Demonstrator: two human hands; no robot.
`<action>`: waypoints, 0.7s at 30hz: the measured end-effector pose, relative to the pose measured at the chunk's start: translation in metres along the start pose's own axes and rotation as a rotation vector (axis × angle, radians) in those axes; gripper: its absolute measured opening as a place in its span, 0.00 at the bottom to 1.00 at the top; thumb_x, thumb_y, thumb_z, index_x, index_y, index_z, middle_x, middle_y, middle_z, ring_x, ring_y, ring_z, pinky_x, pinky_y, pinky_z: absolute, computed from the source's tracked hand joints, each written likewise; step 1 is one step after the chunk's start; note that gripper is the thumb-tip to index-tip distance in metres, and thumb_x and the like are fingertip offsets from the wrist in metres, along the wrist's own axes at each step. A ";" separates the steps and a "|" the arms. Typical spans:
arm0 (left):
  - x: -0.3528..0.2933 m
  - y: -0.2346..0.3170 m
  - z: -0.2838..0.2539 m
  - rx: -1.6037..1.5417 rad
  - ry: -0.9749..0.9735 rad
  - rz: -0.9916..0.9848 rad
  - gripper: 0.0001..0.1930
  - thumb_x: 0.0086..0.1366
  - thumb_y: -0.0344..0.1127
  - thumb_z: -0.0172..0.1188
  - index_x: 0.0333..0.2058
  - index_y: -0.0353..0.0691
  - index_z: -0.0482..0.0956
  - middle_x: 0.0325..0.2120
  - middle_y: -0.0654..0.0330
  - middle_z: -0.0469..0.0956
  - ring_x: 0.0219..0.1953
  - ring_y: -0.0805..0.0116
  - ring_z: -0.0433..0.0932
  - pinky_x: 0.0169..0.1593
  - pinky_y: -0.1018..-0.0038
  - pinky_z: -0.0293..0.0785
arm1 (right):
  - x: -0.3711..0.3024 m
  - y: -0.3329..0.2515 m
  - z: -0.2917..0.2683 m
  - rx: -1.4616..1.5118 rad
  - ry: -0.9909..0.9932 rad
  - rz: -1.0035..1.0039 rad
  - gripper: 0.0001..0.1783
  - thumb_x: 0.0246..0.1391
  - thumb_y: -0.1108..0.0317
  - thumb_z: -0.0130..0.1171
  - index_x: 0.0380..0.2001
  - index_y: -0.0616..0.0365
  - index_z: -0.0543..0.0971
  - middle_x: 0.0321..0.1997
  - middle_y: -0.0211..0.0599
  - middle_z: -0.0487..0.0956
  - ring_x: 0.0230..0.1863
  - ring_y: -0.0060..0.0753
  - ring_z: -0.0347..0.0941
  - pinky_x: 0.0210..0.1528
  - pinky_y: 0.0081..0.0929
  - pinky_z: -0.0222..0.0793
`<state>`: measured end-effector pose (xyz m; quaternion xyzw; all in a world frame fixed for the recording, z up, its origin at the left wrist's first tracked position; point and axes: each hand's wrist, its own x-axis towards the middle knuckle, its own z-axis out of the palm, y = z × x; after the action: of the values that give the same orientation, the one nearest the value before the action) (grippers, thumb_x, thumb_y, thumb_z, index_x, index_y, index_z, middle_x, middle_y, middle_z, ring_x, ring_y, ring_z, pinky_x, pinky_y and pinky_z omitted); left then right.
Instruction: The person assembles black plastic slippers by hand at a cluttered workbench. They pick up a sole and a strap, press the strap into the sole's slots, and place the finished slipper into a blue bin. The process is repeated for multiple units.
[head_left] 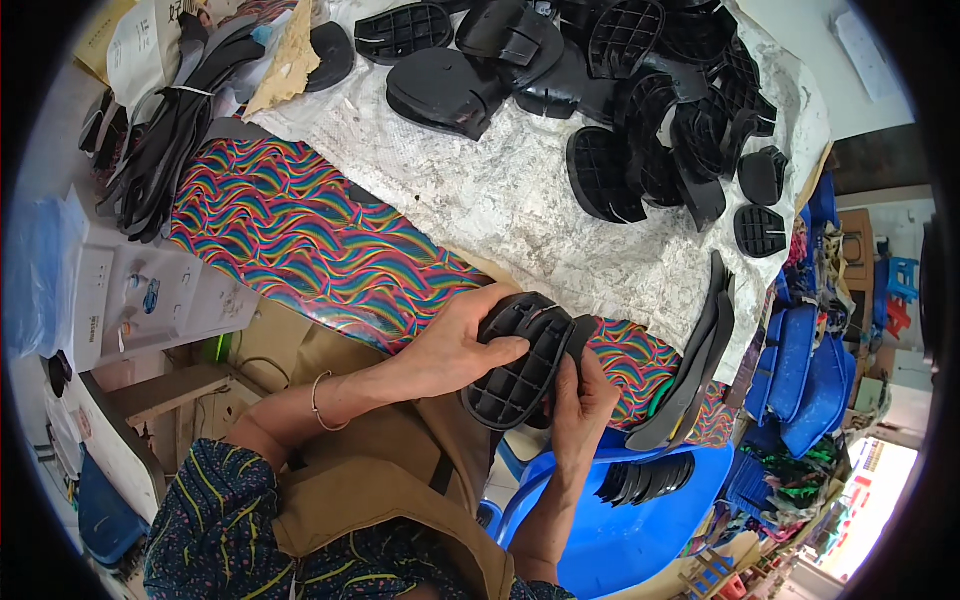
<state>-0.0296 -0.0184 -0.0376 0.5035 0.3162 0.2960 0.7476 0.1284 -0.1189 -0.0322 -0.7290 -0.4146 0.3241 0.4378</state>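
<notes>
Over the near edge of the rainbow sheet [300, 235] covering the surface, the left hand [455, 350] is closing its grip on a black ribbed sole [520, 375], thumb lying across it, while the right hand [580, 400] is pinching the sole's right edge, below the pile of soles [640, 110] lying beyond that sheet.
</notes>
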 end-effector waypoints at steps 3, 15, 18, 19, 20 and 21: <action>0.002 -0.002 -0.001 0.035 -0.001 0.013 0.16 0.62 0.22 0.59 0.49 0.29 0.73 0.37 0.61 0.77 0.39 0.78 0.74 0.43 0.77 0.74 | 0.000 -0.006 0.002 -0.042 0.009 -0.007 0.11 0.65 0.73 0.52 0.46 0.65 0.80 0.23 0.21 0.72 0.21 0.09 0.59 0.21 0.14 0.54; 0.003 -0.001 -0.002 0.004 -0.067 -0.081 0.21 0.60 0.24 0.62 0.52 0.30 0.73 0.44 0.61 0.77 0.48 0.76 0.74 0.52 0.76 0.71 | -0.003 0.005 -0.008 -0.273 -0.059 -0.159 0.21 0.61 0.79 0.52 0.57 0.65 0.74 0.23 0.48 0.76 0.21 0.31 0.71 0.26 0.28 0.68; 0.002 0.003 0.002 -0.010 -0.036 -0.089 0.20 0.59 0.23 0.62 0.51 0.30 0.74 0.42 0.62 0.78 0.45 0.77 0.75 0.50 0.77 0.73 | -0.004 0.000 -0.013 -0.281 -0.127 -0.177 0.22 0.61 0.79 0.51 0.60 0.64 0.71 0.24 0.50 0.76 0.21 0.38 0.73 0.27 0.31 0.69; 0.003 0.006 0.003 -0.010 -0.020 -0.088 0.19 0.58 0.23 0.62 0.50 0.30 0.75 0.41 0.63 0.79 0.44 0.78 0.75 0.49 0.77 0.73 | -0.003 -0.004 -0.013 -0.266 -0.123 -0.199 0.23 0.61 0.79 0.51 0.60 0.64 0.71 0.24 0.50 0.77 0.21 0.40 0.74 0.27 0.32 0.69; 0.003 0.008 0.003 -0.011 -0.005 -0.088 0.19 0.58 0.23 0.62 0.49 0.30 0.76 0.40 0.63 0.79 0.43 0.78 0.76 0.48 0.78 0.73 | -0.004 -0.006 -0.013 -0.252 -0.120 -0.221 0.24 0.61 0.79 0.50 0.61 0.63 0.70 0.25 0.51 0.77 0.21 0.42 0.74 0.27 0.33 0.70; 0.005 0.010 0.004 -0.012 0.013 -0.085 0.18 0.58 0.23 0.61 0.49 0.30 0.77 0.40 0.64 0.80 0.42 0.79 0.76 0.47 0.78 0.74 | -0.005 -0.007 -0.013 -0.264 -0.100 -0.223 0.23 0.62 0.79 0.50 0.61 0.63 0.70 0.24 0.49 0.77 0.21 0.40 0.74 0.27 0.32 0.70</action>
<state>-0.0247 -0.0140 -0.0280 0.4834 0.3404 0.2692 0.7603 0.1344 -0.1259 -0.0200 -0.7127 -0.5529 0.2521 0.3504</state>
